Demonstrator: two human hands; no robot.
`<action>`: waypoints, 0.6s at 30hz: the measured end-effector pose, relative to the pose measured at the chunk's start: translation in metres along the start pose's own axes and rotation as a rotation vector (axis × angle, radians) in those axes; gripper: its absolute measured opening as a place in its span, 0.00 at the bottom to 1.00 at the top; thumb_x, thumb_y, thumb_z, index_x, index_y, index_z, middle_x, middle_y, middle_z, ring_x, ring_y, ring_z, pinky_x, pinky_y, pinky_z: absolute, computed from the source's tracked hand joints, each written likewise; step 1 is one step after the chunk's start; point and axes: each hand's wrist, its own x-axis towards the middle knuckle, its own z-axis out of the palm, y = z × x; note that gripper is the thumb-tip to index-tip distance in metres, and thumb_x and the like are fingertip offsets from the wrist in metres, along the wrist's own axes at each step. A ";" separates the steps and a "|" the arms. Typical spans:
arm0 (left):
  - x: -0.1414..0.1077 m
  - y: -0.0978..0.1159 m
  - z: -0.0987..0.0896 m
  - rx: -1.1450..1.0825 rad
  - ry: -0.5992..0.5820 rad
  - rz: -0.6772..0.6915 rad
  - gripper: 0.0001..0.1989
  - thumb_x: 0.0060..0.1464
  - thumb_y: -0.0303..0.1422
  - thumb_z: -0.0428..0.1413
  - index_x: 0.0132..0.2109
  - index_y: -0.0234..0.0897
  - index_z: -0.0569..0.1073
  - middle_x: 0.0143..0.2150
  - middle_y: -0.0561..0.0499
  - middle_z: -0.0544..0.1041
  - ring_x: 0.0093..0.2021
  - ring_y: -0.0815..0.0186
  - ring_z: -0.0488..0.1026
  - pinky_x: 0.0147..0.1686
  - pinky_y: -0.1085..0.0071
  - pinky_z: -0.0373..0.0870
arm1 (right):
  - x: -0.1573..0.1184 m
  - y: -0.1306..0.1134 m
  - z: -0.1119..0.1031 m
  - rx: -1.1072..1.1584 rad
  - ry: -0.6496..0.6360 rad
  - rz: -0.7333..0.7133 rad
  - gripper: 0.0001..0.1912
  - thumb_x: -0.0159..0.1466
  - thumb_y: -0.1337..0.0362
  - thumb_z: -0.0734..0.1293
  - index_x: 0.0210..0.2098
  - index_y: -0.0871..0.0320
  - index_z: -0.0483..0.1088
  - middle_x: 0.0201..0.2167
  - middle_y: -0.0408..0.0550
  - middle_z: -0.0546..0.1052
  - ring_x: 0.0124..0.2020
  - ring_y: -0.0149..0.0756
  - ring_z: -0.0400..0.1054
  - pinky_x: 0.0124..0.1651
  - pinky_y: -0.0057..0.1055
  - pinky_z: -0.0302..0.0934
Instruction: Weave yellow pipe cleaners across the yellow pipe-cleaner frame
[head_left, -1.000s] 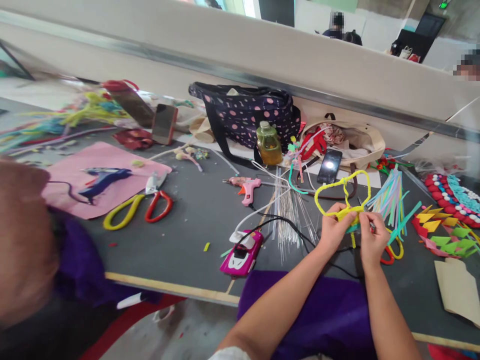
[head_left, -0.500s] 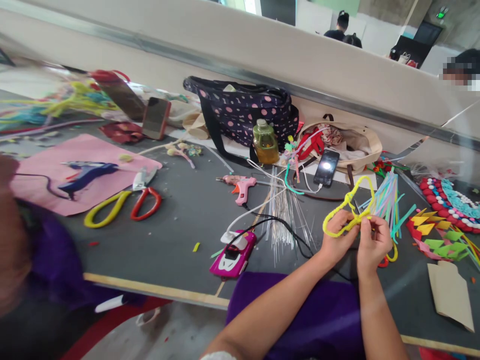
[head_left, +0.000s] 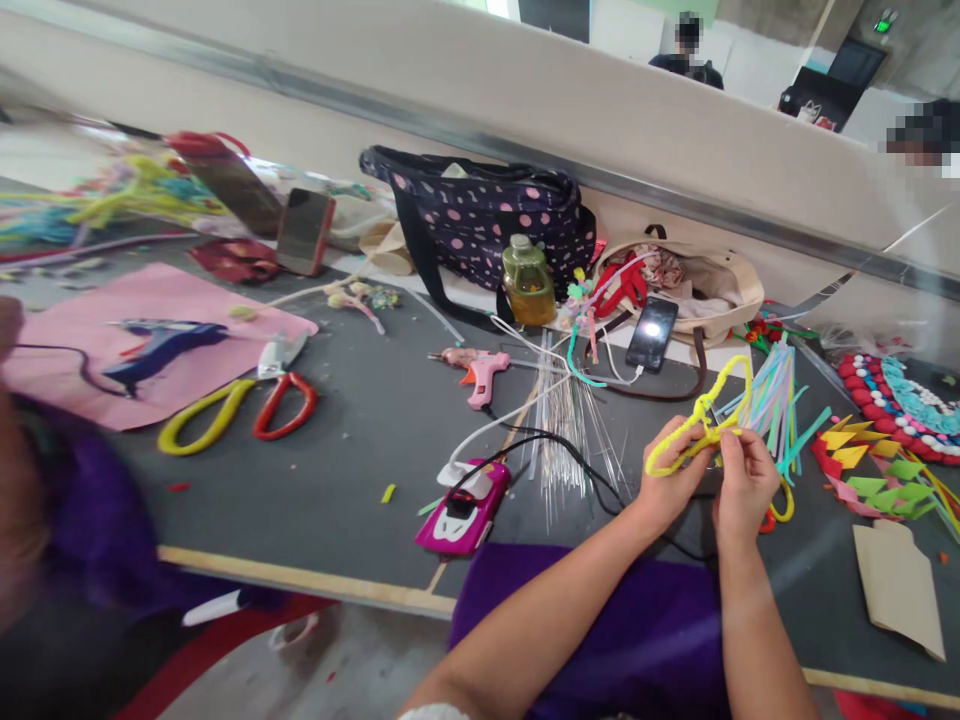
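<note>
A yellow fuzzy pipe cleaner (head_left: 660, 458), bent into two loops joined in the middle, is held in the air above the table's right part. My left hand (head_left: 671, 470) is closed around the lower loop near the joint. With thumb and fingers pinched, my right hand (head_left: 748, 480) grips the pipe cleaner just right of the joint. Behind my hands lies a bundle of pastel pipe cleaners (head_left: 776, 390). Partly hidden by my right hand is a yellow and red handle (head_left: 783, 502). Loose thin metal wires (head_left: 562, 440) lie left of my hands.
A pink glue gun (head_left: 480, 372) and a magenta case (head_left: 465, 510) with cables lie left of my arms. Scissors (head_left: 281, 400) and a blue glue gun (head_left: 169, 345) are farther left, near another person's arm (head_left: 22, 480). Bags (head_left: 480, 210), a bottle (head_left: 529, 280) and a phone (head_left: 652, 335) stand behind.
The two yellow loops have tilted and narrowed slightly, and the joint between them shows more. Both hands keep their hold, with small finger shifts. The view has shifted slightly.
</note>
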 end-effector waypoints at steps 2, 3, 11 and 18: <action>0.000 0.000 0.000 -0.002 0.007 0.008 0.04 0.51 0.35 0.60 0.32 0.40 0.77 0.33 0.48 0.73 0.35 0.63 0.69 0.38 0.68 0.64 | 0.001 -0.001 0.000 0.021 0.003 0.034 0.12 0.58 0.55 0.69 0.27 0.58 0.70 0.25 0.42 0.71 0.29 0.33 0.63 0.35 0.31 0.59; 0.000 0.001 -0.001 -0.003 0.014 0.017 0.04 0.51 0.35 0.61 0.33 0.40 0.77 0.33 0.48 0.74 0.35 0.63 0.70 0.38 0.68 0.65 | 0.001 -0.001 -0.001 0.039 0.000 0.059 0.12 0.58 0.55 0.69 0.26 0.58 0.70 0.23 0.42 0.70 0.28 0.32 0.62 0.34 0.30 0.58; 0.002 0.001 -0.003 -0.030 -0.008 0.054 0.05 0.53 0.35 0.59 0.35 0.40 0.78 0.34 0.48 0.74 0.36 0.62 0.71 0.38 0.67 0.67 | 0.002 -0.002 -0.002 0.081 -0.045 0.151 0.15 0.59 0.54 0.68 0.24 0.58 0.69 0.20 0.40 0.67 0.25 0.29 0.58 0.30 0.27 0.55; 0.004 -0.004 -0.003 -0.013 0.029 0.059 0.06 0.53 0.36 0.60 0.32 0.40 0.77 0.31 0.49 0.74 0.34 0.63 0.71 0.37 0.68 0.67 | 0.003 0.001 -0.002 0.056 -0.033 0.127 0.18 0.59 0.53 0.67 0.20 0.58 0.66 0.20 0.39 0.65 0.25 0.30 0.57 0.30 0.27 0.53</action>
